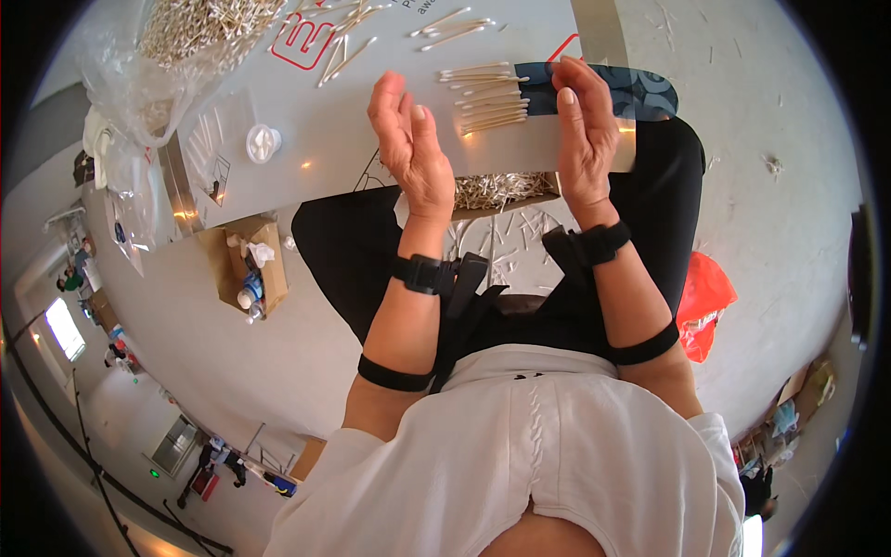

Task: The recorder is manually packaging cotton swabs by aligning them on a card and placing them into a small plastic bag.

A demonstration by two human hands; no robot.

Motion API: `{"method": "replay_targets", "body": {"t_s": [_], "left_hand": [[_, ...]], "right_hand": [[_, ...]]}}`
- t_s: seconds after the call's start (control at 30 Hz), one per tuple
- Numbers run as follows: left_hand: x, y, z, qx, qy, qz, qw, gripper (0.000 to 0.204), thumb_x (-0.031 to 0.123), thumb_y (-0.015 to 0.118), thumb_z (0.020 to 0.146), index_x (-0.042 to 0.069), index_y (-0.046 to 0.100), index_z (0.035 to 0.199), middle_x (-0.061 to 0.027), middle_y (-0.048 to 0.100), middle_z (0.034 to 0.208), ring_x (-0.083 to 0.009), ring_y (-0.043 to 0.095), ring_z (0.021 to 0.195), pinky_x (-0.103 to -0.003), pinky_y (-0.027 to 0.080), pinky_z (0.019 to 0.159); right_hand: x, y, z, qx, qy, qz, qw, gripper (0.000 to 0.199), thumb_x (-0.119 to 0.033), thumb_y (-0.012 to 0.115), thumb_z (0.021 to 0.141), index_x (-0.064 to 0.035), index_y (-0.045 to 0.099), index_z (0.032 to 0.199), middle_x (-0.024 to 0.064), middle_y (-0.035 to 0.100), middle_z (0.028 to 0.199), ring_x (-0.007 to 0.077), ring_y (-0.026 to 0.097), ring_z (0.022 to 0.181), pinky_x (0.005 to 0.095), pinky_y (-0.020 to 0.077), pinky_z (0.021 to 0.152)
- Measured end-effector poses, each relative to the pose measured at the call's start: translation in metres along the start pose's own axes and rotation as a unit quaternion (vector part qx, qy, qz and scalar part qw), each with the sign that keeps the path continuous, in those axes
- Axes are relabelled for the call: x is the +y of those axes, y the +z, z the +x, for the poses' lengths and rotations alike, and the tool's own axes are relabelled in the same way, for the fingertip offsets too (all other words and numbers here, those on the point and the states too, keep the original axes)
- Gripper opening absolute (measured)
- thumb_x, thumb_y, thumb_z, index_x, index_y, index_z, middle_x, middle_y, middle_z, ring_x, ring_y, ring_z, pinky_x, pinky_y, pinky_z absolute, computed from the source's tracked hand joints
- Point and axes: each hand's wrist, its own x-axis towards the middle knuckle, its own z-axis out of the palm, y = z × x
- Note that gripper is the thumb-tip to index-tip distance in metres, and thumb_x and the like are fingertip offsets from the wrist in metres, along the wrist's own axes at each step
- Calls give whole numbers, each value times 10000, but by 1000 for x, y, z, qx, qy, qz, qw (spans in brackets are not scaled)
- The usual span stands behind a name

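Over the grey table (371, 139), both hands are raised with palms facing each other: left hand (408, 139) open, fingers slightly curled, holding nothing; right hand (583, 130) open and flat, also empty. Between them on the table lies a neat row of cotton swabs (487, 97), aligned side by side. Judged progress: one batch is lined up, while a large loose heap (209, 28) at the table's far left corner and scattered swabs (339, 51) remain unsorted.
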Motion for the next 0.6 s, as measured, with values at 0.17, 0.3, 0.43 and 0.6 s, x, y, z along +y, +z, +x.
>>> {"method": "replay_targets", "body": {"t_s": [0.17,0.3,0.43,0.6], "left_hand": [[-4,25,12,29,-46,-133,990,564,345,487,1020,-32,365,1421,-180,398,1457,-281,364,1379,-422,262,1154],[-5,40,19,15,-64,-185,980,589,397,476,1018,-32,380,1409,-191,414,1442,-283,377,1369,-422,262,1158],[-5,43,20,-3,-64,-209,976,589,410,476,1016,-32,395,1397,-174,429,1436,-276,387,1364,-413,280,1146],[-7,31,26,23,-54,-217,974,475,326,539,1001,-15,484,1327,-136,501,1363,-245,460,1288,-392,369,1075]], "right_hand": [[12,27,8,15,3,52,999,351,-216,503,1021,-3,543,1296,112,564,1302,204,536,1176,294,395,1026],[15,39,11,19,26,85,996,366,-241,485,1032,0,546,1301,118,573,1326,197,509,1242,294,383,1053],[12,48,12,30,53,150,987,386,-254,475,1038,21,546,1299,123,579,1309,194,524,1228,301,397,1058],[10,39,15,52,88,215,971,389,-241,482,1034,42,547,1293,148,591,1275,199,555,1199,320,437,1052]]}}
